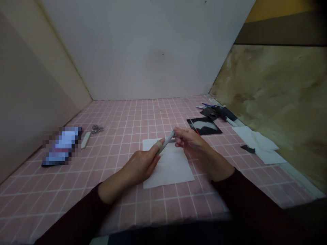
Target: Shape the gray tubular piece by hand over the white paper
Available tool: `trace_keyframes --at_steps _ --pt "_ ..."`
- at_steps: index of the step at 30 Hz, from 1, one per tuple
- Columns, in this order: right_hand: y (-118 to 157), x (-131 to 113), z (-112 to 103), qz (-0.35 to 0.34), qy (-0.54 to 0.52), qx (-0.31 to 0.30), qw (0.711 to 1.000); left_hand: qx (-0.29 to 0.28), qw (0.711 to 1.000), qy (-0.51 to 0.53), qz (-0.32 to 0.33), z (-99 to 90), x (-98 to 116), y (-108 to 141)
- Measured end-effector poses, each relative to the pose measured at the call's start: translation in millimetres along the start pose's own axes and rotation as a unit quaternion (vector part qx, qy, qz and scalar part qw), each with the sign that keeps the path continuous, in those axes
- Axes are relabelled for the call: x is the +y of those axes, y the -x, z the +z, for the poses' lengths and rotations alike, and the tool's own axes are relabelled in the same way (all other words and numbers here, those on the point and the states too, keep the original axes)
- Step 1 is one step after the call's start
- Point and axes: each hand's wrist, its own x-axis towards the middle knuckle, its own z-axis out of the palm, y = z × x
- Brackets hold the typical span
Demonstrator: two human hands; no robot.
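Observation:
A slim pale tube (167,142) slants up to the right between my two hands. My left hand (141,165) is closed around its lower end, with the thumb along the top. At the upper end, the fingertips of my right hand (190,140) are pinched together on the tube. Whether the tube is rolled paper or a stick of some kind is not clear. Below both hands a white sheet of paper (172,172) lies flat on the pink checked tablecloth (127,131).
On the left lie a phone (62,144), a white flat stick (86,140) and scissors (96,129). At the right are a black sheet with a pale shape (205,126), a thin red-tipped stick (195,127), dark scraps (209,113) and white papers (258,143). Walls enclose the table.

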Motion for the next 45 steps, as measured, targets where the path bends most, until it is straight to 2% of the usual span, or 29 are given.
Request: trace_keyframes --at_steps 5,11,16,21,24,31,35,39,45 --pt "-3.9 5.9 -1.7 -0.017 0.011 0.008 1.000 0.004 0.998 -0.057 0.023 -0.3 -1.8 0.3" --pt "-1.7 0.2 -8.7 -0.046 0.152 0.019 0.987 -0.009 0.994 -0.103 0.026 3.7 -7.2 2.7" --pt "0.7 -8.0 -14.3 0.040 0.088 -0.038 0.995 -0.003 0.992 -0.125 0.028 -1.6 -1.2 2.5" --pt "-1.8 -3.1 -13.8 0.006 0.110 -0.006 0.994 -0.021 0.978 -0.205 0.028 -3.3 6.5 3.5" --pt "-2.8 -0.6 -12.9 0.022 0.095 -0.015 0.995 -0.023 0.975 -0.217 0.034 -0.4 7.0 3.7" --pt "-3.5 1.4 -9.8 0.034 0.033 -0.014 0.999 0.012 0.987 -0.150 0.046 3.5 8.0 2.2" --pt "1.5 0.9 -4.4 0.028 -0.019 -0.028 0.999 0.032 0.998 -0.034 0.038 3.4 8.9 1.6" --pt "6.4 0.9 1.1 0.030 -0.046 -0.037 0.998 0.034 0.996 0.075 0.019 2.5 8.5 0.6" --pt "4.0 4.4 3.8 0.030 -0.039 -0.045 0.998 0.055 0.992 0.112 0.023 3.7 3.0 -1.7"
